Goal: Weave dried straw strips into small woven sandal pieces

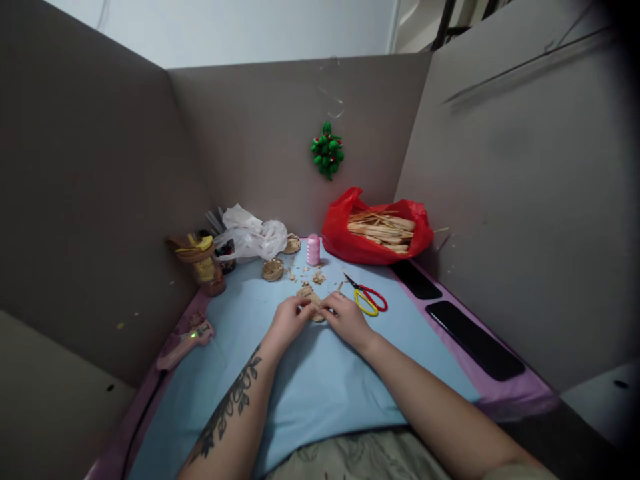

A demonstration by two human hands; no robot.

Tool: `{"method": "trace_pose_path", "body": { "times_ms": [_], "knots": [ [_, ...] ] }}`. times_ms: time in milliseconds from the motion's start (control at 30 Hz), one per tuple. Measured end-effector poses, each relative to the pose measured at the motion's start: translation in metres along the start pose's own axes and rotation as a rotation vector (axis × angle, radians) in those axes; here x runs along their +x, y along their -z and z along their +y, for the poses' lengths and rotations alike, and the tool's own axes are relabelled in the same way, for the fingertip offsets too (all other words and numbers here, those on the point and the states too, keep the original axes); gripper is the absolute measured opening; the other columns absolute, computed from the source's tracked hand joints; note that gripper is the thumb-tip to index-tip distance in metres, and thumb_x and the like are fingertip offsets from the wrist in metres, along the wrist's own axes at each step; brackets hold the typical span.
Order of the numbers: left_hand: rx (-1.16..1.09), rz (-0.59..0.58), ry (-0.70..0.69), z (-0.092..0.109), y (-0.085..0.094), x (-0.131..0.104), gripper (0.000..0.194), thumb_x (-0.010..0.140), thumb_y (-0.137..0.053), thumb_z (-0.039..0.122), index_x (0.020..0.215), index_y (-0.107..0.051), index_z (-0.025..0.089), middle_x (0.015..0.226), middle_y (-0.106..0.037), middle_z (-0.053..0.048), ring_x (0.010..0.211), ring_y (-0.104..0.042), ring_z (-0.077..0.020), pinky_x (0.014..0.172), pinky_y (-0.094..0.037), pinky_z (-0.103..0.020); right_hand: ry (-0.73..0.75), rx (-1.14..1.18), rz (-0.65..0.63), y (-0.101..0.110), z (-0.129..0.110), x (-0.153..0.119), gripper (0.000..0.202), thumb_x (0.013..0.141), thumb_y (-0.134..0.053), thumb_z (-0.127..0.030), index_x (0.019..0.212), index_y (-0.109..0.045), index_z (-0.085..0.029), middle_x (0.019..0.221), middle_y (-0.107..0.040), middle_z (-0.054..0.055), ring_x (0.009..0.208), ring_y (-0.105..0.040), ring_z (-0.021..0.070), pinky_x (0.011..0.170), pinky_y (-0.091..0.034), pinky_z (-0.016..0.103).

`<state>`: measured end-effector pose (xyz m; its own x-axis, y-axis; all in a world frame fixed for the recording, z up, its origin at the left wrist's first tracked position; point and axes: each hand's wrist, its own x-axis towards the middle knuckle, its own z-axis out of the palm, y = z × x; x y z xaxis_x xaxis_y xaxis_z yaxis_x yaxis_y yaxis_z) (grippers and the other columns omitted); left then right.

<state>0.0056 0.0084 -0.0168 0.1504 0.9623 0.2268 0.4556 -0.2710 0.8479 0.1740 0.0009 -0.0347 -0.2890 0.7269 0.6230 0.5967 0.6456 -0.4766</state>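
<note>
Both hands meet over a small woven straw piece (pixel 311 297) near the middle of the blue cloth. My left hand (pixel 291 321) pinches its left side, thumb and fingers closed. On the other side, my right hand (pixel 346 319) grips the right edge with fingertips together. The fingers cover part of the piece. Just right of my right hand lie scissors (pixel 369 299) with one red and one yellow handle. Straw scraps (pixel 319 277) are scattered beyond the hands, in front of a pink spool (pixel 313 250). A small round woven straw basket (pixel 273 269) rests to the left.
A red plastic bag (pixel 345 230) of dried straw strips stands back right. Two black phones (pixel 475 339) lie along the right edge. A pink glue gun (pixel 187 343) is at left, below jars (pixel 204 267) and a white plastic bag (pixel 255 237). Grey panels (pixel 260 133) enclose three sides.
</note>
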Motion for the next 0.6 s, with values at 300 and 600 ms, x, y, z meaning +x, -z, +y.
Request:
{"method": "trace_pose_path", "body": {
  "times_ms": [300, 600],
  "knots": [
    [-0.123, 0.116, 0.137, 0.015, 0.011, 0.001, 0.023, 0.073, -0.054, 0.037, 0.065, -0.061, 0.016, 0.052, -0.053, 0.001, 0.049, -0.047, -0.0119, 0.050, -0.036, -0.022, -0.032, -0.028, -0.069, -0.006, -0.008, -0.002, 0.005, 0.079, -0.057, -0.020, 0.077, -0.061, -0.022, 0.073, -0.059, 0.002, 0.074, -0.053, 0.0162, 0.067, -0.041, 0.027],
    [0.798, 0.065, 0.289, -0.015, 0.107, 0.038, 0.034, 0.076, -0.048, 0.034, 0.095, -0.066, 0.012, 0.084, -0.069, -0.012, 0.076, -0.062, -0.0228, 0.066, -0.042, -0.027, -0.117, 0.100, -0.164, -0.005, 0.000, -0.002, 0.008, 0.079, -0.057, -0.021, 0.072, -0.061, -0.022, 0.070, -0.060, 0.003, 0.072, -0.055, 0.0167, 0.066, -0.042, 0.029]
  ]
}}
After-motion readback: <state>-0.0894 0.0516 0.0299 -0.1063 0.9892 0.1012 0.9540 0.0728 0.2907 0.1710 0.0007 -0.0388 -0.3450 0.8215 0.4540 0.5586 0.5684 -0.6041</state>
